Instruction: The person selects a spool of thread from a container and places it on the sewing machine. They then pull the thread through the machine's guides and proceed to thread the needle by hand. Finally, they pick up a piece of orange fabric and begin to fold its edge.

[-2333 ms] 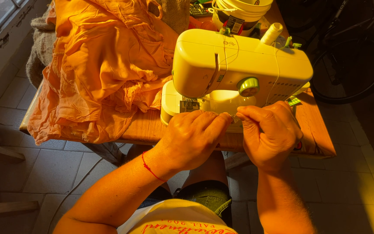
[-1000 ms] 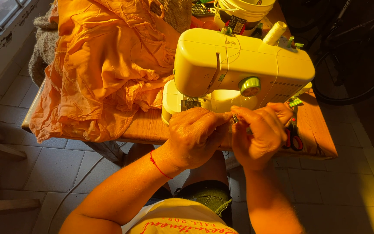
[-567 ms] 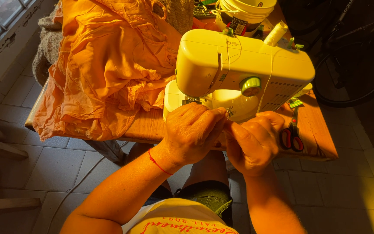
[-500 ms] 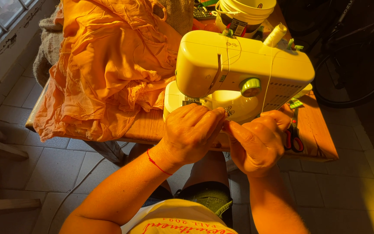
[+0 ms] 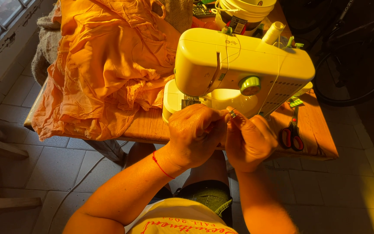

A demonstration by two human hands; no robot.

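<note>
Two hands were held together at the front edge of a wooden table (image 5: pixel 148 128), and everything else was laid out around that pinch. Up and to the left of it, a big heap of orange cloth (image 5: pixel 109 65) was spread over the table, none of it fed under the needle, so stitching appeared not yet begun. Directly above the pinch a pale yellow sewing machine (image 5: pixel 243 65) was set, with a cone of thread (image 5: pixel 273 31) upright on top. To the right of the pinch, red-handled scissors (image 5: pixel 291 136) were left lying flat. The left hand (image 5: pixel 195 136) was curled shut, and the right hand (image 5: pixel 249 143) was closed beside it, fingertips meeting on a small metal piece (image 5: pixel 232 114) just below the machine's arm; whether thread was also held could not be told.
</note>
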